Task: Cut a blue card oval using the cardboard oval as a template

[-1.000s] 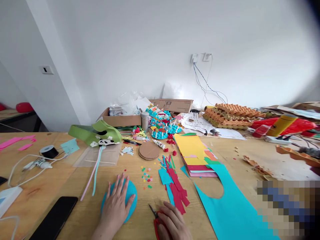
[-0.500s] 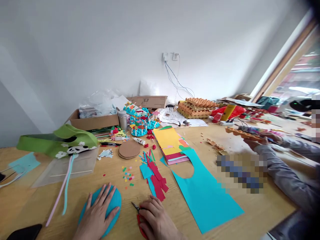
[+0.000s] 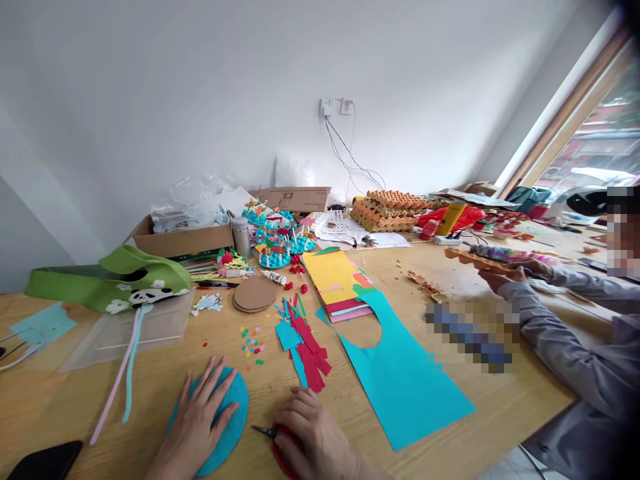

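Note:
My left hand (image 3: 197, 423) lies flat with spread fingers on a round blue piece (image 3: 235, 413) at the front left of the table. To its right, my right hand (image 3: 310, 430) is curled over scissors (image 3: 264, 431) with red handles; their dark tips point left toward the blue round. Further right lies a large blue sheet (image 3: 405, 380) with a rounded cut-out in its upper left edge. Red paper strips (image 3: 310, 353) and small blue pieces (image 3: 287, 335) rest between the hands and the stacked coloured paper (image 3: 335, 277).
Cardboard discs (image 3: 255, 294), paper dots (image 3: 253, 345) and a green panda bag (image 3: 107, 283) lie beyond my hands. Egg trays (image 3: 390, 210) stand at the back. At the right, a person's hands (image 3: 500, 277) hold an egg-tray piece. A black object (image 3: 47, 461) sits front left.
The view has shifted slightly, so most table items appear a little further left. My left hand and the blue round have moved slightly right, closer to the scissors.

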`<state>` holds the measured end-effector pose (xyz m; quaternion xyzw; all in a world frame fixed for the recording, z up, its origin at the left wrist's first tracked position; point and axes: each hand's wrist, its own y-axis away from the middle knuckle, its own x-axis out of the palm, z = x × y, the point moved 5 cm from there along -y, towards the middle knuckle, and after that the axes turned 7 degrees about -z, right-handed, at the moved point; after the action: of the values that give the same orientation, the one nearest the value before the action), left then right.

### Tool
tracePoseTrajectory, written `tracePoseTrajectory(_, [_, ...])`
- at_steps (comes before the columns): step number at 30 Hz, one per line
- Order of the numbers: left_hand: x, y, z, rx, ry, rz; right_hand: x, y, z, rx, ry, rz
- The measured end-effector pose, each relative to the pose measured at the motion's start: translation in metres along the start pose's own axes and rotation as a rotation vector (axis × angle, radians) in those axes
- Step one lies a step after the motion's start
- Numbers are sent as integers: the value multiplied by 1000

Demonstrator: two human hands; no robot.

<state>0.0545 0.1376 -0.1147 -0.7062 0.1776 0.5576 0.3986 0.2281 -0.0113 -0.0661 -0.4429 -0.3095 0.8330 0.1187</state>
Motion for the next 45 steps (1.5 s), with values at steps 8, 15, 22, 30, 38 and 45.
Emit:
tracePoseTrajectory(8, [-20, -16, -14, 27, 72, 81, -49, -32, -88, 439, 184, -40])
tracePoseTrajectory(15, [-45, -62, -61, -18, 315, -172, -15, -55, -131, 431, 385, 165])
tracePoseTrajectory(22, [-17, -51, -78, -31, 368, -457, -8, -58, -153, 512, 438, 81])
tracePoseTrajectory(30, [-13, -48, -66, -23, 335, -447, -4, -59, -133, 324, 296, 151])
tracePoseTrajectory(38, [-12, -47, -66, -35, 352, -437, -4, -64, -147, 448, 488, 74])
tracePoseTrajectory(45, [-12, -45, -67, -32, 330, -443, -6, -64, -109, 497, 474, 318])
